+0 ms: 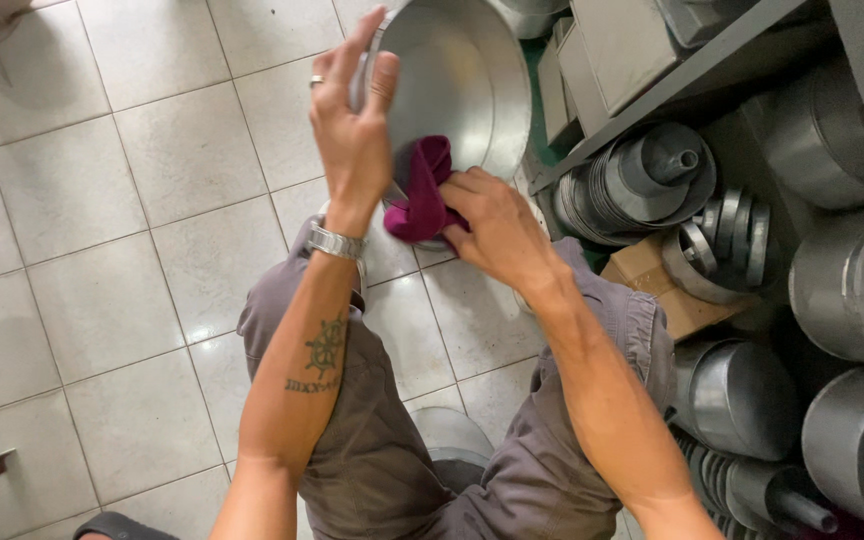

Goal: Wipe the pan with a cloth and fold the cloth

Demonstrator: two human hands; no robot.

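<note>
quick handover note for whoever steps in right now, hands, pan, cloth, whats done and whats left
Left hand: grips the rim of the round metal pan, holding it tilted over the knees.
Right hand: presses a dark red cloth against the lower inside of the pan.
Around: the person sits over a tiled floor; a metal shelf on the right holds stacked metal pans and moulds, with a cardboard box below.
Done: cannot tell how much of the pan has been wiped; the visible inside looks dull grey and even.
Left: the cloth is only at the lower edge, so the upper inside and the outside probably remain.
</note>
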